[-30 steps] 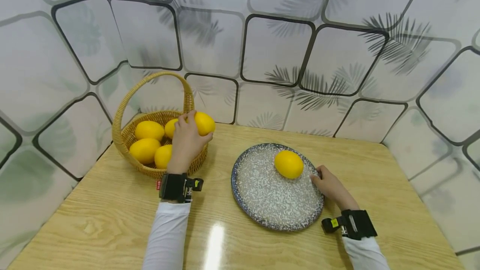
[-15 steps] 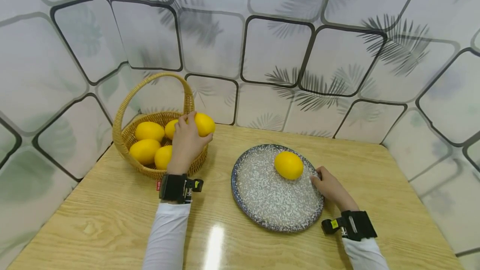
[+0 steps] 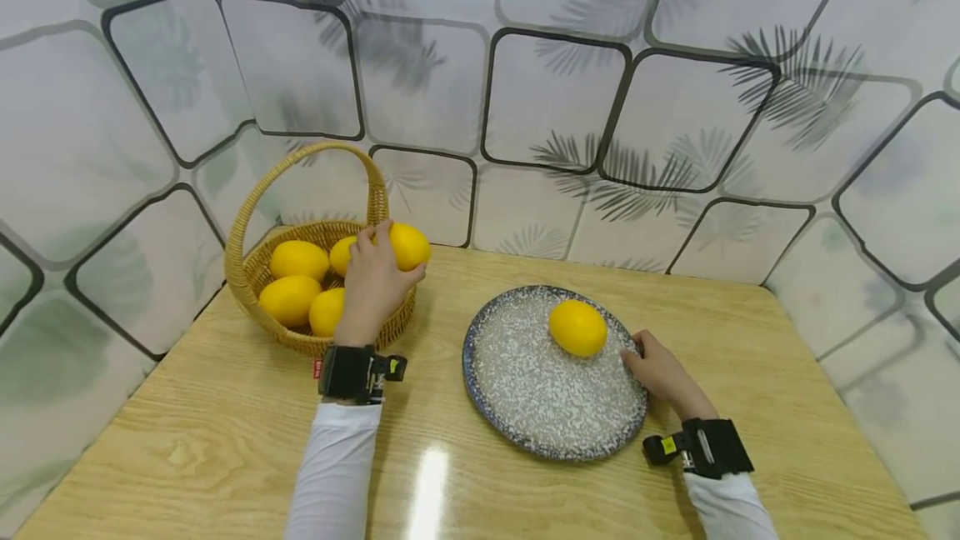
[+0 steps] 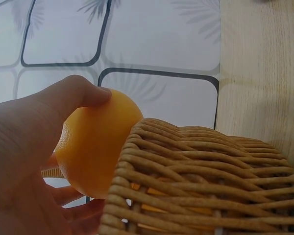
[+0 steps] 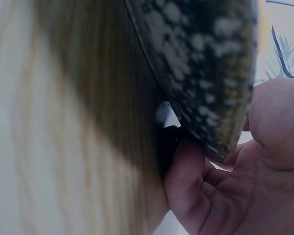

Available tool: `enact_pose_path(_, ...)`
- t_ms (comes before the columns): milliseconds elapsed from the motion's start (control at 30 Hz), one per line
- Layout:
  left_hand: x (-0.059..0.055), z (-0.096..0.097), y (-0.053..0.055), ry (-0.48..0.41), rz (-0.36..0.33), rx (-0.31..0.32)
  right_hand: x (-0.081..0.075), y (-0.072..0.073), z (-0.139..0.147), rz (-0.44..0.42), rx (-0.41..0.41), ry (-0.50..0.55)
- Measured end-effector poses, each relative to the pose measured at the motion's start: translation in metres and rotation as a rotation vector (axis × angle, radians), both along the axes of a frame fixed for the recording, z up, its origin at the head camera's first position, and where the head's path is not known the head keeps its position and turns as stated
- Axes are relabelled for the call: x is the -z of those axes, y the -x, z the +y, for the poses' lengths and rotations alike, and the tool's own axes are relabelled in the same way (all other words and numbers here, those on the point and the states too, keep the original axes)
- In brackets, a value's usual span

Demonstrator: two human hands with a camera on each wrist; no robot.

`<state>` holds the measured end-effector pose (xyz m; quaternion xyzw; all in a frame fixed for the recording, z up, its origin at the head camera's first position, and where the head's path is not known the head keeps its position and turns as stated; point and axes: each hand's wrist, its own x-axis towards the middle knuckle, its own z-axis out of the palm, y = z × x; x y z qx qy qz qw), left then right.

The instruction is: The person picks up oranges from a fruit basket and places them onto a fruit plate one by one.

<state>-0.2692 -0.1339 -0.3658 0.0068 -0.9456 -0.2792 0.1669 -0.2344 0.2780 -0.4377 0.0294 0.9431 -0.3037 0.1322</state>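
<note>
My left hand (image 3: 373, 283) grips a yellow lemon (image 3: 409, 247) at the right rim of a wicker basket (image 3: 300, 346). In the left wrist view the thumb lies over the top of that lemon (image 4: 100, 147), fingers beneath, with the woven basket wall (image 4: 201, 176) beside it. Several more lemons, one of them a front-left lemon (image 3: 289, 300), lie inside the basket. My right hand (image 3: 663, 373) holds the right edge of a round speckled plate (image 3: 540, 407), thumb above and fingers under the rim. On the plate, toward the back, rests another lemon (image 3: 577, 328).
The basket's tall arched handle (image 3: 251, 207) rises behind the left hand. Plate and basket stand on a light wooden table (image 3: 225, 457), with a patterned wall covering (image 3: 555, 98) along the back and sides. Each wrist wears a black strap with a camera.
</note>
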Motion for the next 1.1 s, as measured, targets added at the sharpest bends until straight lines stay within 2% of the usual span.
enact_pose_path(500,0.0016,0.0002,0.0001,0.011,0.04,0.003,0.0013,-0.0018,-0.0017,-0.003,0.001,0.003)
enact_pose_path(800,0.0009,-0.0015,-0.0025,-0.027,0.011,0.017,0.0035,-0.0037,-0.0022,-0.009,-0.002,0.009)
enact_pose_path(1100,-0.0062,-0.0055,-0.006,-0.026,-0.034,0.03,0.0047,-0.0026,-0.0015,-0.003,-0.003,0.004)
